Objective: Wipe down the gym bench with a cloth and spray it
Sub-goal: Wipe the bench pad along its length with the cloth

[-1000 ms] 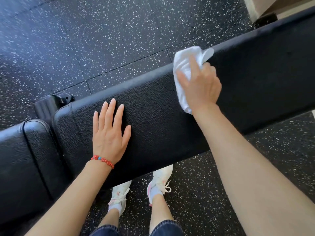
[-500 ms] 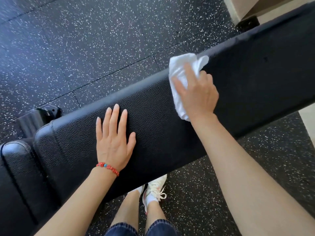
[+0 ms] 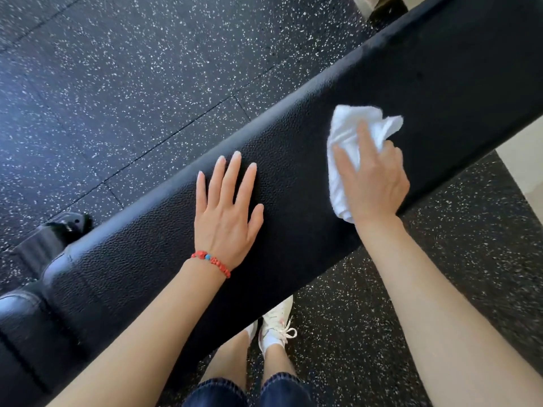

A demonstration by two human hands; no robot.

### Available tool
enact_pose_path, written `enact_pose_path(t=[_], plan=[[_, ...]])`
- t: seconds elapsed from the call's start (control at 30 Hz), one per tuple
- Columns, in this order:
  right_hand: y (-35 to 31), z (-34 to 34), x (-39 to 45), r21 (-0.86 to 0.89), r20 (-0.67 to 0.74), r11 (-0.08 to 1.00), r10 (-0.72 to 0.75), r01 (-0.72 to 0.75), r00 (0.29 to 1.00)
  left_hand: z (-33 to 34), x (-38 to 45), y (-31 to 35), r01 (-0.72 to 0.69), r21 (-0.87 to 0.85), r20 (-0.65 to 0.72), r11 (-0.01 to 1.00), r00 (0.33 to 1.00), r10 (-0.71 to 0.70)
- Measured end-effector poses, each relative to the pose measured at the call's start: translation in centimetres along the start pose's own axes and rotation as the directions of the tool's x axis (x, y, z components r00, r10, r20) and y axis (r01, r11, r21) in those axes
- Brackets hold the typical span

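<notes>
Black pebbled bench pad under both our hands. Left hand lies flat on it, fingers straight and slightly spread. Right hand, further along the pad, presses a bunched white cloth, fingers curled over it.

Left hand lies flat, fingers straight; right hand curls its grip.

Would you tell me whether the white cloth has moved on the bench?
Yes. The cloth, under the right hand, slid from the far edge of the bench pad toward its near edge.
</notes>
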State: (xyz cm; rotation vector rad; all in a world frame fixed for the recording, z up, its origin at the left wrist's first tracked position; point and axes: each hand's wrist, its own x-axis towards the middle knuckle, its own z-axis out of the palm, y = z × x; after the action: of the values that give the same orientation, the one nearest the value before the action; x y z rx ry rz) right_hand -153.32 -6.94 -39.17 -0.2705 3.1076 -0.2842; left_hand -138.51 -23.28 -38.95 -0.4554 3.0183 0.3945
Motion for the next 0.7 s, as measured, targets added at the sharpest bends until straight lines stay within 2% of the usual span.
enact_pose_path(t=[0.1, 0.2, 0.3, 0.33, 0.37, 0.4, 0.47, 0.5, 0.53, 0.6, 0.7], plan=[[-1.9, 0.1, -5.5, -0.009, -0.031, 0.978, -0.207, 0.207, 0.978, 0.3, 0.2, 0.0, -0.003, 0.02, 0.023, 1.0, 1.0, 0.003], [-2.1, -0.1, -10.6, -0.055, -0.051, 0.888, -0.458, 0.456, 0.887, 0.4, 0.2, 0.0, -0.011, 0.032, 0.012, 0.999, 1.0, 0.011], [-0.6, -0.3, -9.7, -0.045, -0.091, 0.812, -0.583, 0.582, 0.807, 0.4, 0.2, 0.1, -0.011, 0.03, 0.021, 0.999, 1.0, 0.01], [0.2, -0.4, -8.5, -0.065, -0.101, 0.812, -0.583, 0.58, 0.806, 0.3, 0.3, 0.1, -0.008, 0.023, 0.025, 1.0, 1.0, 0.007], [1.2, -0.5, -7.2, -0.085, -0.118, 0.842, -0.539, 0.533, 0.834, 0.3, 0.3, 0.2, -0.005, 0.018, 0.025, 1.0, 1.0, 0.004], [2.4, -0.7, -5.7, -0.073, -0.121, 0.9, -0.436, 0.43, 0.892, 0.3, 0.2, 0.2, 0.0, 0.015, 0.023, 1.0, 1.0, -0.001], [4.3, -1.2, -3.0, 0.007, -0.047, 0.995, -0.103, 0.104, 0.994, 0.2, 0.3, 0.4, 0.013, 0.01, 0.018, 1.0, 1.0, -0.013], [5.0, -1.1, -2.2, 0.038, -0.003, 0.999, 0.031, -0.031, 1.0, 0.1, 0.4, 0.7, 0.015, 0.004, 0.015, 1.0, 1.0, -0.015], [5.1, -1.0, -2.0, 0.049, 0.014, 0.994, 0.099, -0.099, 0.995, 0.1, 0.6, 1.1, 0.013, -0.003, 0.014, 1.0, 1.0, -0.013], [4.3, -1.1, -3.0, 0.079, 0.025, 0.993, 0.082, -0.084, 0.996, -0.1, 1.0, 2.1, 0.002, -0.02, 0.018, 1.0, 1.0, -0.002], [2.9, -1.4, -5.8, 0.043, -0.035, 0.976, -0.211, 0.213, 0.977, -0.2, 2.5, 4.4, -0.026, -0.042, 0.003, 0.999, 1.0, 0.026]])
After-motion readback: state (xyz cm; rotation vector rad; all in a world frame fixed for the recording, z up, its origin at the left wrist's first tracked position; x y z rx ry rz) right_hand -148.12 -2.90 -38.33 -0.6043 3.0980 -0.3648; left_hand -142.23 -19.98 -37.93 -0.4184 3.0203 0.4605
